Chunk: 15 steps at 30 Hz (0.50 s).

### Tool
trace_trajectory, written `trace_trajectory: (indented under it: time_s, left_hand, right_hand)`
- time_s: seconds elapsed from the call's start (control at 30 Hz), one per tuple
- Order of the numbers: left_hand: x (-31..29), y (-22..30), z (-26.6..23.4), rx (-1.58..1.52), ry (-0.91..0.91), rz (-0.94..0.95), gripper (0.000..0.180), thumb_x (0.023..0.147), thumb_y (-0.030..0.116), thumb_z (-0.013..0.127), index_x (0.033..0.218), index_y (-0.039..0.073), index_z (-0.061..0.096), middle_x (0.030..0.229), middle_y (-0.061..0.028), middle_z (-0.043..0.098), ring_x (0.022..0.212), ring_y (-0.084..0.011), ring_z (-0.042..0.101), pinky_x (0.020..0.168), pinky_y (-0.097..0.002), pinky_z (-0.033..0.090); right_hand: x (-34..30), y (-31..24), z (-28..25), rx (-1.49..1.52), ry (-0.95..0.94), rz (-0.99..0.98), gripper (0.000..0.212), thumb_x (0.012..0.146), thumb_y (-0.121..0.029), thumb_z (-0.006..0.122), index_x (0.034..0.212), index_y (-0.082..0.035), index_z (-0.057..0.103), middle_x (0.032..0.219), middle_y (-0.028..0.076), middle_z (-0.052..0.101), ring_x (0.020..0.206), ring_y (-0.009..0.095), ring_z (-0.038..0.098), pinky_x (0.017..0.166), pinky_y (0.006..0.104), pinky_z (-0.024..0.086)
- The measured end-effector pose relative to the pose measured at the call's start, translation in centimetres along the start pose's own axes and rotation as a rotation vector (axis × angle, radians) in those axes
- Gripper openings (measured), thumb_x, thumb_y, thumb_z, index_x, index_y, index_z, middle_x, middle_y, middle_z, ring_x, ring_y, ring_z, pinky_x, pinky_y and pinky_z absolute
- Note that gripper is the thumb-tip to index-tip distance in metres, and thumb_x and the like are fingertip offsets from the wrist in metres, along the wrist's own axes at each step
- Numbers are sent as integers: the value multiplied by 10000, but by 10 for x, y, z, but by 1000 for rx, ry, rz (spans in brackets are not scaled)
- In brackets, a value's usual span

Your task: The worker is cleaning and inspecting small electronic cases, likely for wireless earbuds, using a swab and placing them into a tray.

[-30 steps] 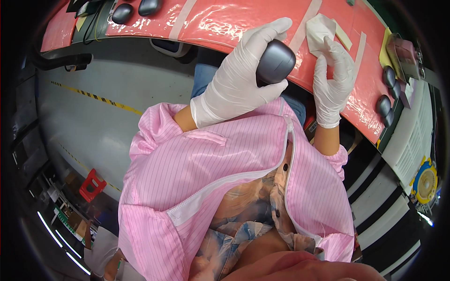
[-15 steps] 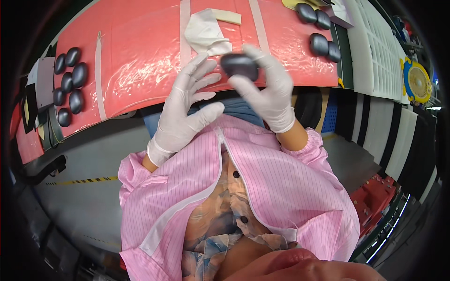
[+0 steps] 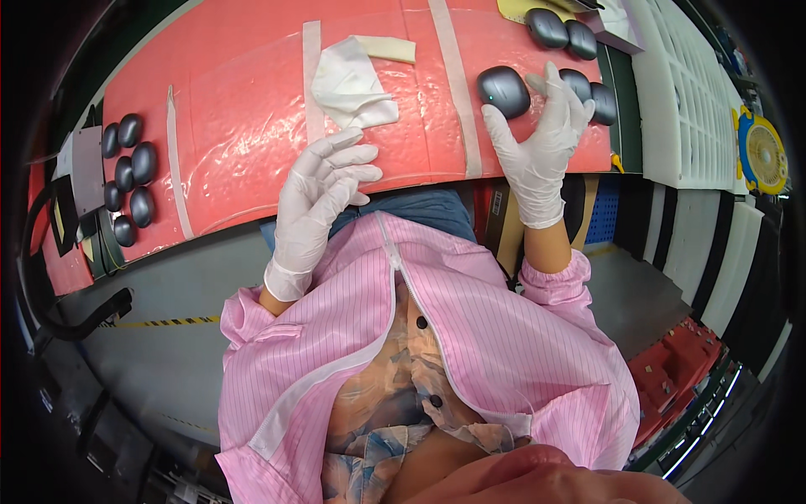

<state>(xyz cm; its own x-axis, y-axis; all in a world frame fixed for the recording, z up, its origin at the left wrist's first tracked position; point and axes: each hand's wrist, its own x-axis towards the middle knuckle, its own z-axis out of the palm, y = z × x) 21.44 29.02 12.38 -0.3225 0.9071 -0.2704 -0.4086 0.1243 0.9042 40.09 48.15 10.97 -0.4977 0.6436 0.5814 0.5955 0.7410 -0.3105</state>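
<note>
Grey and glossy, the case (image 3: 504, 91) has just changed place: a second ago it sat in the left hand (image 3: 311, 202), half a second ago in the right hand (image 3: 541, 158), out in front of the body. Now it is at the right part of the pink surface (image 3: 235, 126), near the lower pair (image 3: 603, 103) of cases. It shows a small green light (image 3: 490, 97). By the look of it, this one has been passed from left to right; whether it rests on the surface or hangs just over it cannot be told.

The right hand's thumb and forefinger stand at either side of the case, that grip about as wide as the case itself; whether they press on it or have let go is not clear. The left hand holds nothing: its fingers curve loosely, its grip wide, just below the cloth (image 3: 348, 84).

Counted, the cases come to twelve: seven in the left cluster (image 3: 143, 162), two in the upper pair (image 3: 547, 28), two in the lower pair, partly behind the right fingers, and the one between thumb and forefinger. The rest is fewer: one cloth, one cream strip (image 3: 393, 49) beside it, three pale tapes (image 3: 457, 84) across the surface, and one fan (image 3: 760, 149) at far right.
</note>
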Motion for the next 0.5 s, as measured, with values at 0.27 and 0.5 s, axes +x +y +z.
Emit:
trace_trajectory:
  time_s: [0.27,0.5]
  left_hand:
    - [3,6,6,72,33,-63,492,898,44,556,1359,1,391,1227,-147,565,995,-146,608,758,-216,491]
    - [12,7,24,93,-65,24,483,882,-9,561,1342,0,416,1189,-142,581,892,-112,582,800,-239,463]
  right_hand:
    - [-12,28,-14,99,41,33,747,716,-221,758,1353,-34,414,1308,119,502,1282,326,360,1099,558,119]
    - [8,20,-28,68,-39,-8,643,728,-251,735,1302,-84,500,1291,102,515,1278,318,351,1084,531,167]
